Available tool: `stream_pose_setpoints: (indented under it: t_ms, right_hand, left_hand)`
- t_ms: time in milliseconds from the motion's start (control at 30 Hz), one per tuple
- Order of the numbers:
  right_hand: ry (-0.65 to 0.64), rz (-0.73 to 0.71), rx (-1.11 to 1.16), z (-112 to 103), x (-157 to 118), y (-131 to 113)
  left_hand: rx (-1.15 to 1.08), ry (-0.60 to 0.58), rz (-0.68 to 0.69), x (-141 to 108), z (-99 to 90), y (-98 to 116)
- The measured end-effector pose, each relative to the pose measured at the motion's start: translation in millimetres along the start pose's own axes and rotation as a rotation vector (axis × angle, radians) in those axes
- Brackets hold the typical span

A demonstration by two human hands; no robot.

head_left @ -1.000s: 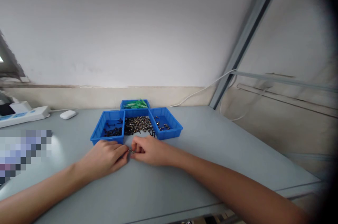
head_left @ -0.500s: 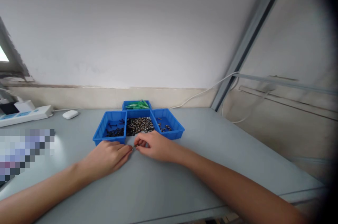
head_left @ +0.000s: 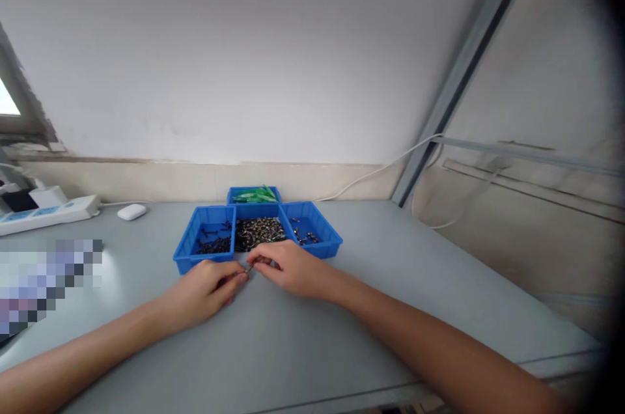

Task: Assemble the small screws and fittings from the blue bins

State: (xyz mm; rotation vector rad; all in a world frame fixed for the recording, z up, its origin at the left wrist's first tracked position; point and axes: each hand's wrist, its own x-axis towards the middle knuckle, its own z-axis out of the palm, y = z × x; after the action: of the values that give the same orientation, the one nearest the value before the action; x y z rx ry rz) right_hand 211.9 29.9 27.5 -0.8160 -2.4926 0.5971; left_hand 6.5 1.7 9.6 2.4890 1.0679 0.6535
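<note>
My left hand and my right hand meet just in front of the blue bins, both in a fingertip pinch. Between their fingertips is a thin, small metal part, screw-like, too small to make out fully; each hand grips one end. Dark screw-like pieces lie in the left blue bin. Behind my hands, the middle blue bin holds a heap of small shiny metal pieces. A few similar metal pieces sit in the right blue bin.
A back blue bin holds green slender items. At the left are a white power strip, a white rounded case and a pixelated flat object. A metal post and white cable stand at the right.
My left fingers have changed from lying flat and low to a raised pinch on the part, thumb now apart from the palm. My right fingers have shifted slightly.
</note>
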Motion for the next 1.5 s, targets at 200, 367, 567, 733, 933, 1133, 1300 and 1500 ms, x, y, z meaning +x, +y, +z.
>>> stream_pose_setpoints:
  t_ms: [200,367,567,733,933,1133,1300,1500]
  right_hand:
    - [0.009,0.007,-0.008,1.3,-0.2,0.2]
    - [0.0,-0.026,-0.045,1.3,-0.8,-0.3]
    - [-0.034,-0.08,-0.119,1.2,-2.0,1.1]
    - [-0.054,-0.125,-0.227,3.5,-1.3,4.7]
    - [-0.065,-0.131,-0.267,5.4,-0.9,5.4]
    - [-0.058,-0.139,-0.224,7.6,-3.2,4.3]
    - [-0.036,-0.102,-0.168,7.7,-4.1,4.0]
    - [-0.04,-0.089,-0.174,6.4,-3.6,3.5]
  left_hand:
    - [-0.046,-0.029,-0.073,0.7,1.2,-2.3]
    - [-0.057,-0.055,-0.103,0.1,1.2,-1.5]
    - [-0.077,-0.074,-0.17,0.2,1.2,-1.3]
    - [-0.031,-0.068,-0.179,0.5,1.9,-3.1]
    - [0.051,-0.083,-0.199,-0.5,2.3,-2.9]
    - [0.09,-0.092,-0.185,-1.4,1.6,-4.6]
    - [0.099,-0.088,-0.146,-2.6,1.3,-5.9]
    - [0.131,-0.044,-0.154,-1.3,1.3,-5.7]
